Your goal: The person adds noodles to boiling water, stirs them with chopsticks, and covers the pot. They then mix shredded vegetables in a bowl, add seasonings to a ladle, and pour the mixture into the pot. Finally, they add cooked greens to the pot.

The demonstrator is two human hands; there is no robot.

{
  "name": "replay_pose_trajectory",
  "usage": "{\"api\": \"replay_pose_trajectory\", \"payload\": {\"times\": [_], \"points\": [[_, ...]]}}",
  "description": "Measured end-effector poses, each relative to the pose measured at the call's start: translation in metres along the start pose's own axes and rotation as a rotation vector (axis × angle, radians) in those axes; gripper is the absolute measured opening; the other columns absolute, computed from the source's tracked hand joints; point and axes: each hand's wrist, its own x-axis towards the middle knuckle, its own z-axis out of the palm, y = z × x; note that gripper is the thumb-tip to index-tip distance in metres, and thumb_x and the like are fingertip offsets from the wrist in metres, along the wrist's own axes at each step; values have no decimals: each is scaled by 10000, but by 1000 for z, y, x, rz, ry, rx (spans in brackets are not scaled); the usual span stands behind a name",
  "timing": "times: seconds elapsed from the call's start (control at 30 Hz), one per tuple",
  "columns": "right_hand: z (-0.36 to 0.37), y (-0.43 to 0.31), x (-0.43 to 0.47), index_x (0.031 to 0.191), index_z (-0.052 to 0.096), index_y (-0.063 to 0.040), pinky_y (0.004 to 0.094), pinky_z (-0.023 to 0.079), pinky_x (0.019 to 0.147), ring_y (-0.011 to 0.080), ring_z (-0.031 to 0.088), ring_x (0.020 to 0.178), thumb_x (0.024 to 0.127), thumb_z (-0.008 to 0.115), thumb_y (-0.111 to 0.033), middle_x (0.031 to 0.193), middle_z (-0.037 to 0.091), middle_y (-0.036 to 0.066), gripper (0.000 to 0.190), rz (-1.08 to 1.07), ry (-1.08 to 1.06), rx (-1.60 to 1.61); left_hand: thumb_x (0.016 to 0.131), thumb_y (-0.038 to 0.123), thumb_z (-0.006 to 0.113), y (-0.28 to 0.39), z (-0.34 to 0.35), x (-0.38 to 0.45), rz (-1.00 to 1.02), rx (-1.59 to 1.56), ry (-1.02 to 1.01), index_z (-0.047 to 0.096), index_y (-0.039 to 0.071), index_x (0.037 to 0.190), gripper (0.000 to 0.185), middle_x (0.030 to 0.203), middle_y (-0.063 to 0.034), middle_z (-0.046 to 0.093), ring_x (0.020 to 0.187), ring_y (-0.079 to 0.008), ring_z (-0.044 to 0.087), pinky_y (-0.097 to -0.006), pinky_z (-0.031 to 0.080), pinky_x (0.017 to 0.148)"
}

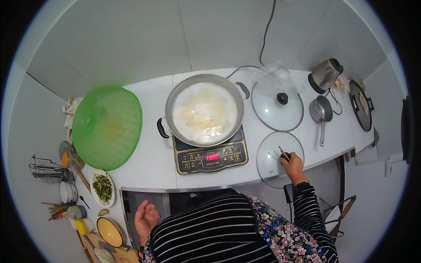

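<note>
My right hand [293, 166] grips the black knob of a clear glass lid [268, 161], and chopsticks [283, 152] stick out from the same grasp. This lid overlaps the counter's front edge; I cannot tell whether it touches the counter. My left hand [147, 217] hangs before the counter with loosely bent fingers and nothing in it. A wide metal pot [168, 115] with black side handles stands on an induction cooker [210, 166] with a lit red display. White, foamy liquid [204, 111] bubbles in the pot. Another glass lid [268, 113] lies right of the pot.
A green mesh food cover [107, 131] stands at left, near a plate of chopped greens [102, 188], a yellow bowl [110, 231] and a cutting board [126, 254] with a knife. At right are a small saucepan [320, 109], an electric kettle [324, 76] and a dark flat pan [360, 105].
</note>
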Motion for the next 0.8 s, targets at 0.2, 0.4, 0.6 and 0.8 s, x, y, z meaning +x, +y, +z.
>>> {"api": "replay_pose_trajectory", "payload": {"times": [0.2, 0.4, 0.6, 0.8], "points": [[9, -21, -5, 826, 570, 32, 472, 512, 677, 424, 639, 737, 762, 752, -345, 765, 653, 240, 424, 21, -30, 0, 935, 263, 526, 3, -8, 0, -20, -14, 28, 597, 60, 1086, 263, 882, -125, 681, 646, -242, 620, -361, 474, 574], [23, -31, -1, 812, 563, 31, 477, 512, 669, 425, 640, 729, 762, 753, -368, 764, 651, 248, 445, 45, -7, 16, 937, 264, 520, 6, -12, 5, -33, -28, 24, 587, 57, 1099, 271, 875, -123, 679, 647, -242, 620, -364, 471, 579], [-20, -42, 15, 831, 569, 32, 472, 485, 640, 423, 613, 696, 855, 670, -289, 741, 637, 237, 337, -172, 168, -52, 938, 259, 508, 12, -18, 6, -12, -30, 18, 576, 41, 1107, 283, 877, -133, 677, 631, -249, 620, -368, 487, 577], [-143, -142, 31, 948, 598, -10, 284, 405, 620, 142, 477, 679, 1016, 448, -276, 816, 574, 48, 312, -480, 340, 691, 935, 248, 501, 15, -24, 5, -20, -43, 24, 564, 35, 1112, 284, 875, -137, 671, 620, -248, 619, -364, 498, 574]]}}
